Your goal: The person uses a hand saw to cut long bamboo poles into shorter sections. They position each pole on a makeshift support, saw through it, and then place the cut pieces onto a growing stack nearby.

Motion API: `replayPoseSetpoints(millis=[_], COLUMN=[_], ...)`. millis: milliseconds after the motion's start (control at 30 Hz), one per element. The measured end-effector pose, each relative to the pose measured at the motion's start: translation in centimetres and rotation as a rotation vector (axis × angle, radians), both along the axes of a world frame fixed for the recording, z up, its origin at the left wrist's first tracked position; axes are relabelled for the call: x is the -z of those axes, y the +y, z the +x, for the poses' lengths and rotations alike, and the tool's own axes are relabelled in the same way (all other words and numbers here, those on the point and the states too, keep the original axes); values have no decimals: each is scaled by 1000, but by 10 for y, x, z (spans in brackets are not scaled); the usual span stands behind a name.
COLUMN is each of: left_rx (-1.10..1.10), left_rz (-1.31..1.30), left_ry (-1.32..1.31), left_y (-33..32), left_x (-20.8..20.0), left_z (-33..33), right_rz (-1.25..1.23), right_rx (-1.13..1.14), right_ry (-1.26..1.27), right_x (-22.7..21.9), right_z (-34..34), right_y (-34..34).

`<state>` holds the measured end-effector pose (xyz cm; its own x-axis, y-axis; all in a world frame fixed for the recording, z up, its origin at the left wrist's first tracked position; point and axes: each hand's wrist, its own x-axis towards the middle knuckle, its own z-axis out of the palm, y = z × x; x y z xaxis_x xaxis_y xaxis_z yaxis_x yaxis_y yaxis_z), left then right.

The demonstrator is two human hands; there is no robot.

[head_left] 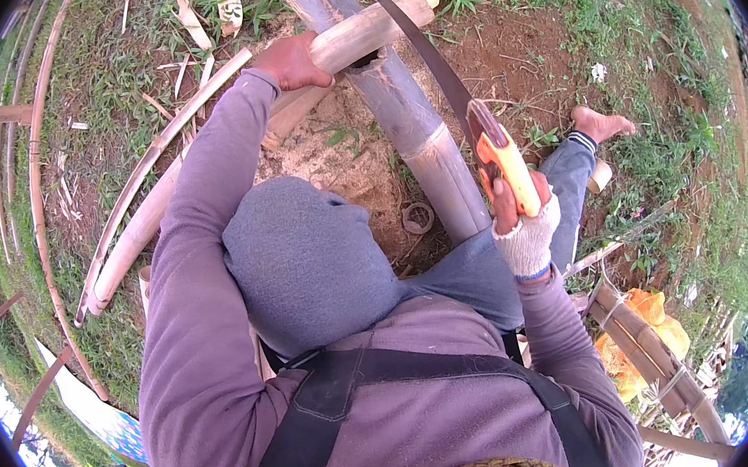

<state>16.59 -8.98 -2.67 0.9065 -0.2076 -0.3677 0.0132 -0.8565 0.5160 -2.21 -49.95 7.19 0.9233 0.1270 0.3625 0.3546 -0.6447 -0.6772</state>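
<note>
In the head view, the only one, the landmark is the thick, grey, round bamboo pole, which runs up from the person's blue-grey trousered leg. The pale tan, round bamboo piece being worked crosses its upper part, beside a dark hollow, one end jutting out to its right. The bare left hand is wrapped round that piece, left of the grey pole. The right hand, in a white knitted fingerless glove, is closed on the yellow-orange handle of the dark, curved-bladed handsaw, right of the grey pole. The blade overlaps the jutting end; I cannot tell whether its teeth touch. The step looks like placing or making a saw cut; the next move would call for a firm left grip, no rolling on the grey pole, and a steady blade angle
</note>
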Motion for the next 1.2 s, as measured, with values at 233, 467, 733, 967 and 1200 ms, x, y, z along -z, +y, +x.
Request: replayPoseSetpoints(millis=[233,467,733,967,1200], left_rx=[-12,3,-1,-28,-4], left_rz=[25,-29,-1,-58,-27], left_ry=[6,-29,12,-6,-12], left_y=[-17,0,-18,0,-17], left_x=[1,1,-12,7,1], left_z=[1,1,7,-9,5], right_rz=[-139,5,0,-96,-41], right_rx=[-96,-13,-16,-61,-93], right_ry=[-130,-15,-63,-110,-86], right_x=[18,6,9,11,31], right_z=[92,28,117,17,98], right_y=[56,13,78,3,53])
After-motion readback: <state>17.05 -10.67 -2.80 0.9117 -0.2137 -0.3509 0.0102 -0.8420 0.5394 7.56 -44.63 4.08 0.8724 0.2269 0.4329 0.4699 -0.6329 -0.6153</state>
